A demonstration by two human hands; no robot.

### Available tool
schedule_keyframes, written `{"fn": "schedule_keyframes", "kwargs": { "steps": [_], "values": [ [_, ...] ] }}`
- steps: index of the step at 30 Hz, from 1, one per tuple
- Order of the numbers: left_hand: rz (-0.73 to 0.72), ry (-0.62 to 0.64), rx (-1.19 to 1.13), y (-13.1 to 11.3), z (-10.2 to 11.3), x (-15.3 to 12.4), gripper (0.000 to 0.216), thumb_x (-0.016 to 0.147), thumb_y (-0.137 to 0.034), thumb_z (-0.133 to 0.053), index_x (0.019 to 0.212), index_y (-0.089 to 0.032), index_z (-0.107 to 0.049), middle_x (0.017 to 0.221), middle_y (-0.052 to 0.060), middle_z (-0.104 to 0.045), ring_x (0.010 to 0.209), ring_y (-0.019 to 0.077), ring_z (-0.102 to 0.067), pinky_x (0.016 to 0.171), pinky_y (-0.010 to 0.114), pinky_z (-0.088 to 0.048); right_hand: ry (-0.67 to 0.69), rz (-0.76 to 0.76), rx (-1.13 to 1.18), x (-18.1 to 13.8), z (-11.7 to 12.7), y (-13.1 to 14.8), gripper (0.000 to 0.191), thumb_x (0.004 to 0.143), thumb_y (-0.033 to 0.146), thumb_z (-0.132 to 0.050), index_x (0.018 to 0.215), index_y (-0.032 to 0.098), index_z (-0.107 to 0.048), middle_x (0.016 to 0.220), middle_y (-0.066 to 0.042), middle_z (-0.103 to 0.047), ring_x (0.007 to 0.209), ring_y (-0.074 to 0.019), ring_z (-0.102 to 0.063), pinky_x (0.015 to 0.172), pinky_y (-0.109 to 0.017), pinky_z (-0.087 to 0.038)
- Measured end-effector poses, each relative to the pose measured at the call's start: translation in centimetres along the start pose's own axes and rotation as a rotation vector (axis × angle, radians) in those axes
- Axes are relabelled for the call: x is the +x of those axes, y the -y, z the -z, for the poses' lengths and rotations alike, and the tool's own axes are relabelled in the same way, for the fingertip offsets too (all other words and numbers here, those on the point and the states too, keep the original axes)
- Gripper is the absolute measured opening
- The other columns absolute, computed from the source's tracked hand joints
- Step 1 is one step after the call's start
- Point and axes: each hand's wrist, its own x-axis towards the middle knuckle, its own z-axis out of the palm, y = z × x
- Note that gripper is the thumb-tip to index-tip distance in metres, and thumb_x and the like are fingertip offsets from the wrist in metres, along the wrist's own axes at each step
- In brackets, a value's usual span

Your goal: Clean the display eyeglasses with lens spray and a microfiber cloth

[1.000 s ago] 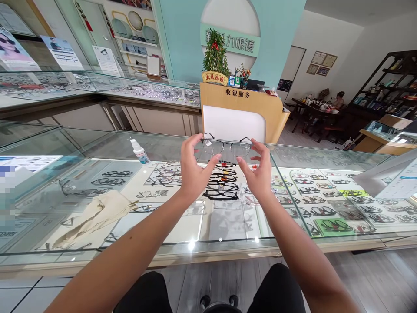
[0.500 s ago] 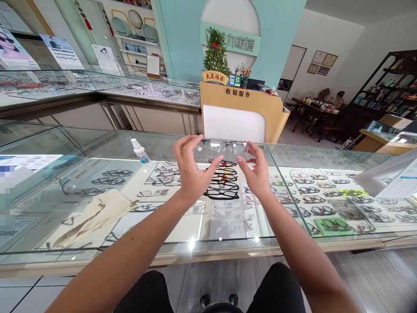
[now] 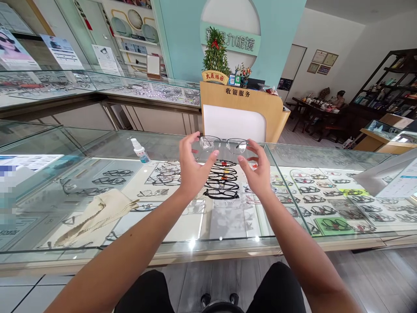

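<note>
I hold a pair of thin metal-framed glasses (image 3: pixel 224 145) with clear lenses up in front of me, above the glass display counter (image 3: pixel 97 148). My left hand (image 3: pixel 193 167) pinches the frame's left end between thumb and fingers. At the frame's right end my right hand (image 3: pixel 258 170) grips the same way. Both arms reach forward over the counter. Under the glass right below my hands lies a column of dark-framed glasses (image 3: pixel 223 180).
A small white spray bottle (image 3: pixel 140 151) stands on the counter left of my hands, and a beige cloth (image 3: pixel 97 213) lies at the near left. Many frames fill the case. A wooden cashier desk (image 3: pixel 243 111) with a plant stands behind. A person sits far right.
The glasses tilted between my hands and came back roughly level. My hands shifted slightly but kept their grip on the frame's ends.
</note>
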Motion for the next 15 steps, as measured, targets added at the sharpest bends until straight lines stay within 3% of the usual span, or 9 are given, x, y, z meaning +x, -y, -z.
{"fn": "schedule_keyframes", "kwargs": {
  "steps": [8, 15],
  "values": [
    [-0.197, -0.040, 0.047, -0.7, 0.4, 0.0, 0.069, 0.096, -0.051, -0.082, 0.153, -0.027, -0.053, 0.151, 0.016, -0.059, 0.143, 0.0352, -0.058, 0.105, 0.049, -0.058, -0.151, -0.095, 0.192, 0.5, 0.3, 0.4, 0.038, 0.103, 0.052, -0.066, 0.130, 0.029, -0.079, 0.144, -0.010, -0.078, 0.129, -0.0277, -0.073, 0.100, -0.045, -0.063],
    [-0.178, -0.004, 0.032, -0.9, 0.4, 0.0, 0.066, 0.095, -0.051, -0.083, 0.151, -0.026, -0.056, 0.148, 0.015, -0.063, 0.140, 0.0336, -0.061, 0.103, 0.048, -0.060, -0.164, -0.201, 0.265, 1.1, 0.7, 0.6, 0.035, 0.097, 0.053, -0.075, 0.115, 0.026, -0.086, 0.127, -0.009, -0.085, 0.113, -0.0262, -0.076, 0.095, -0.042, -0.061]
  ]
}}
